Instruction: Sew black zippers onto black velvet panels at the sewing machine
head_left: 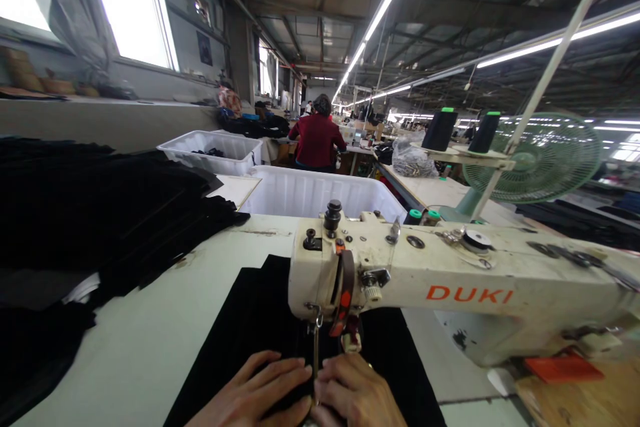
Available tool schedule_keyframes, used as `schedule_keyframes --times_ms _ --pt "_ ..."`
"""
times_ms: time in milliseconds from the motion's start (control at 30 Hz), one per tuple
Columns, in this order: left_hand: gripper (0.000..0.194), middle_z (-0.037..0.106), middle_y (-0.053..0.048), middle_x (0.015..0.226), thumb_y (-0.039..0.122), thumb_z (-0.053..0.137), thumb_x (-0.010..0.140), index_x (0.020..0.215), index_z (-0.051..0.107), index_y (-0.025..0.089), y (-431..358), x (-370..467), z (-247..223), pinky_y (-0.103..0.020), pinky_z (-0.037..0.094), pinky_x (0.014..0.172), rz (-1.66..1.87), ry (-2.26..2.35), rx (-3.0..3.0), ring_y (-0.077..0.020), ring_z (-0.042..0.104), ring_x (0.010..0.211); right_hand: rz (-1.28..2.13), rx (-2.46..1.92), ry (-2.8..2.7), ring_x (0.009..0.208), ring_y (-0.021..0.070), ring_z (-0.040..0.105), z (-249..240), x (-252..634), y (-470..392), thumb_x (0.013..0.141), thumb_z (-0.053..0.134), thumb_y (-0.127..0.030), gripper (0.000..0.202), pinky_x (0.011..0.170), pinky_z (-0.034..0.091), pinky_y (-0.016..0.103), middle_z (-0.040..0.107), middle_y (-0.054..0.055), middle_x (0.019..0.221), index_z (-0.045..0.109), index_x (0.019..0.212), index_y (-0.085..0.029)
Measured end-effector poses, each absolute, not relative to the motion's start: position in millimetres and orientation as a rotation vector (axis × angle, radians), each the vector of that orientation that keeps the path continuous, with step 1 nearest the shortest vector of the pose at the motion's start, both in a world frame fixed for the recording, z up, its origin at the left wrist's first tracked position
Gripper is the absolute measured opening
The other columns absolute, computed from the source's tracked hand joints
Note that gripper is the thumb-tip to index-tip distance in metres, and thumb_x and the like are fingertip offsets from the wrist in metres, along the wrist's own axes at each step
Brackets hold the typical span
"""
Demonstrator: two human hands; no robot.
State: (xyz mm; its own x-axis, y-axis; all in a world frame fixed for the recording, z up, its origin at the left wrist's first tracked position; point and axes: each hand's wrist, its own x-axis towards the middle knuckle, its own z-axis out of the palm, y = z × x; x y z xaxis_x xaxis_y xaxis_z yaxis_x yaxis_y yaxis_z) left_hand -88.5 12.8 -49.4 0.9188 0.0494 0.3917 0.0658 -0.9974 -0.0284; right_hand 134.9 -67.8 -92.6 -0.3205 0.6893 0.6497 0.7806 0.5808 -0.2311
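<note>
A piece of black fabric [225, 347] lies under the head of a white sewing machine [390, 273] and spreads out on both sides. Close to the needle area, my left hand [265, 390] rests on the cloth with fingers stretched and the thumb apart. My right hand [357, 390] is just across from it, its fingers curled and pressed together on the fabric. Between the hands hangs a thin brass-coloured rod [316, 353] from the machine head. The needle and the stitching are hidden.
Stacked black fabric pieces [100, 207] cover the table's left side. White plastic bins [320, 190] stand behind the machine. Black thread cones [440, 130] and a green fan [530, 157] are at the right. Farther ahead sits a person in dark red [316, 140].
</note>
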Motion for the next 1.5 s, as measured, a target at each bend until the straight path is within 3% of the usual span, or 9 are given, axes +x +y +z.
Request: schedule_keyframes --times_ms 100,267,500,633,867,1067,1233,1400,1500 --pt "0.036 0.068 -0.003 0.125 0.021 0.06 0.096 0.131 0.059 0.028 12.5 -85.9 -43.9 -0.027 0.048 0.102 -0.729 -0.18 -3.015 -0.0173 0.063 0.115 -0.04 -1.222 -2.012 0.081 0.015 0.069 -84.4 133.6 -63.5 0.084 0.068 -0.02 0.005 0.076 0.056 0.02 0.072 0.0 0.088 0.066 0.086 -0.024" --pt "0.056 0.067 -0.007 0.125 0.041 0.079 0.079 0.13 0.061 0.025 8.5 -82.2 -24.8 -0.036 0.051 0.1 -0.638 -0.351 -3.028 -0.0242 0.065 0.11 0.084 -1.318 -2.01 0.094 0.0183 0.068 -75.1 134.5 -55.5 0.081 0.07 -0.01 0.018 0.088 0.053 0.027 0.072 0.001 0.096 0.069 0.093 -0.024" --pt "0.062 0.063 -0.007 0.133 0.033 0.077 0.079 0.137 0.057 0.028 17.6 -84.1 -35.5 -0.044 0.049 0.104 -0.619 -0.426 -3.087 -0.0278 0.061 0.118 0.216 -1.409 -1.884 0.106 0.0214 0.066 -71.1 136.2 -55.8 0.075 0.072 -0.005 0.037 0.098 0.05 0.034 0.069 0.002 0.111 0.068 0.106 -0.026" --pt "0.061 0.06 -0.005 0.137 0.029 0.073 0.084 0.141 0.052 0.031 21.6 -88.5 -49.6 -0.044 0.049 0.104 -0.651 -0.431 -3.133 -0.0281 0.057 0.125 0.252 -1.49 -1.82 0.106 0.0229 0.066 -68.2 133.4 -58.6 0.072 0.069 -0.005 0.04 0.098 0.051 0.036 0.068 0.004 0.114 0.067 0.107 -0.024" --pt "0.055 0.059 -0.005 0.138 0.019 0.061 0.091 0.143 0.048 0.028 21.6 -87.9 -51.0 -0.042 0.045 0.108 -0.628 -0.406 -3.184 -0.0238 0.053 0.129 0.256 -1.472 -1.774 0.099 0.02 0.066 -70.8 126.6 -54.5 0.077 0.069 -0.004 0.023 0.089 0.052 0.03 0.068 0.003 0.106 0.066 0.091 -0.023" --pt "0.05 0.058 -0.004 0.14 0.022 0.056 0.096 0.145 0.046 0.027 21.9 -83.3 -41.0 -0.043 0.041 0.11 -0.451 -0.335 -3.174 -0.0226 0.052 0.131 0.164 -1.505 -1.817 0.098 0.0194 0.064 -74.6 125.5 -53.1 0.076 0.073 -0.005 0.023 0.087 0.051 0.03 0.067 0.002 0.104 0.064 0.089 -0.022" --pt "0.051 0.061 -0.005 0.137 0.021 0.059 0.094 0.143 0.049 0.025 18.5 -85.4 -39.4 -0.042 0.042 0.109 -0.544 -0.319 -3.124 -0.0227 0.057 0.126 0.124 -1.534 -1.853 0.101 0.0194 0.064 -71.8 124.9 -55.0 0.077 0.073 -0.006 0.024 0.092 0.05 0.031 0.067 0.002 0.106 0.064 0.092 -0.022" --pt "0.052 0.067 -0.006 0.128 0.047 0.072 0.085 0.131 0.061 0.025 22.0 -80.5 -59.6 -0.04 0.054 0.097 -0.75 -0.495 -3.131 -0.027 0.063 0.118 0.098 -1.555 -1.878 0.1 0.0208 0.065 -73.4 125.0 -54.6 0.077 0.073 -0.006 0.023 0.091 0.051 0.033 0.068 0.003 0.104 0.064 0.092 -0.022" --pt "0.03 0.071 -0.003 0.121 0.03 0.066 0.091 0.12 0.068 0.024 24.6 -72.4 -70.2 -0.032 0.054 0.096 -0.845 -0.567 -3.181 -0.0205 0.067 0.111 0.096 -1.53 -1.901 0.098 0.0214 0.066 -73.9 125.7 -54.0 0.079 0.072 -0.007 0.021 0.092 0.051 0.036 0.069 0.004 0.103 0.066 0.092 -0.022"
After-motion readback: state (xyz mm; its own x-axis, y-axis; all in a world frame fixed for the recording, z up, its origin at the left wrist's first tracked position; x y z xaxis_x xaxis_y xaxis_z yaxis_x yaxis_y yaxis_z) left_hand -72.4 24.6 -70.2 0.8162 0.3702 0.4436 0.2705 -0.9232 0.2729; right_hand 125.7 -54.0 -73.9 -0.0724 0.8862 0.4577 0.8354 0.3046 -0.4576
